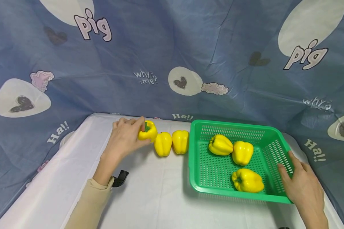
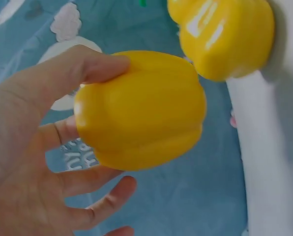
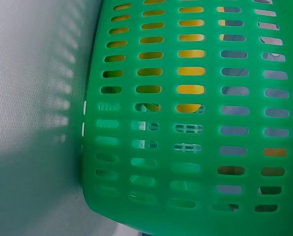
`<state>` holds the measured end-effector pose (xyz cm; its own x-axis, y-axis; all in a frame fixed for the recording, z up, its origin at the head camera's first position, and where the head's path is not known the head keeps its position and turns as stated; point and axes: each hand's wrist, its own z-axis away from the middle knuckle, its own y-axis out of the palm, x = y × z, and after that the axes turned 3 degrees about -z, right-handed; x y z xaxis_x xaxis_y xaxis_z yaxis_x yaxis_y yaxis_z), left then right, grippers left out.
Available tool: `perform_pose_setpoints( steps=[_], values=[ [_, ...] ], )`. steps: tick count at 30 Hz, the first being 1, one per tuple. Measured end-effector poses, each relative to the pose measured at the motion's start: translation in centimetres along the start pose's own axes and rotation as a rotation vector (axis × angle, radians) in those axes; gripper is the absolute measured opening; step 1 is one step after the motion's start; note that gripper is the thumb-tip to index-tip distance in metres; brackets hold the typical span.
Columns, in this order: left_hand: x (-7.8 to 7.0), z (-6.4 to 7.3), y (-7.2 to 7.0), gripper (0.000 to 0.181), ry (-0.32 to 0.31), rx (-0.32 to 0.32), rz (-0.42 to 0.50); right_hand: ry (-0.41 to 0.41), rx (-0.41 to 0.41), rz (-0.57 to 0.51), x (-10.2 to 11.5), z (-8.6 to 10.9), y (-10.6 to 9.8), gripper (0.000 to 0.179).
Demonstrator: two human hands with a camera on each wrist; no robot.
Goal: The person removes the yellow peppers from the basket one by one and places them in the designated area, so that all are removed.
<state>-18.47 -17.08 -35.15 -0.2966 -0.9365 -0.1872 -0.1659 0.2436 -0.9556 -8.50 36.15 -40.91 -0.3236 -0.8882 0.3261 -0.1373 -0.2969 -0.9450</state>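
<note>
A yellow bell pepper [image 1: 149, 132] with a green stem is held off the white table by my left hand [image 1: 126, 135]. The left wrist view has the thumb on one side of that bell pepper [image 2: 144, 113] and fingers on the other. Just right of it, two more yellow peppers [image 1: 162, 144] [image 1: 180, 142] stand side by side at the back. My right hand [image 1: 305, 184] grips the right rim of a green plastic basket [image 1: 192, 165], thumb over the inner side. Inside the basket lie three yellow peppers [image 1: 220, 145] [image 1: 242, 153] [image 1: 247, 180].
The white table [image 1: 149, 197] carries everything. Behind it hangs a blue printed cloth [image 1: 149, 41], which also covers the sides. In the right wrist view, the slotted basket wall [image 3: 186, 147] fills most of the picture, with yellow showing through its slots.
</note>
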Motion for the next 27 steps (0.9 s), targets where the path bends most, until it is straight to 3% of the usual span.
perform_pose_setpoints(
  steps=[4, 12, 18, 22, 27],
  values=[
    [1.0, 0.0, 0.0, 0.043, -0.023, 0.073, -0.007, -0.004, -0.016, 0.002, 0.1, 0.0, 0.0, 0.075],
    [2.0, 0.0, -0.5, 0.038, -0.039, 0.294, 0.019, 0.006, -0.011, 0.003, 0.1, 0.0, 0.0, 0.076],
    [2.5, -0.3, -0.1, 0.041, -0.054, 0.426, 0.093, 0.015, -0.014, 0.001, 0.2, 0.0, 0.1, 0.075],
    [3.2, -0.4, 0.4, 0.044, -0.076, 0.494, 0.173, 0.003, -0.016, -0.002, 0.1, 0.0, 0.1, 0.075],
    [4.0, -0.6, 1.2, 0.046, -0.080, 0.528, 0.261, 0.007, -0.009, -0.002, 0.1, 0.0, 0.1, 0.076]
  ],
)
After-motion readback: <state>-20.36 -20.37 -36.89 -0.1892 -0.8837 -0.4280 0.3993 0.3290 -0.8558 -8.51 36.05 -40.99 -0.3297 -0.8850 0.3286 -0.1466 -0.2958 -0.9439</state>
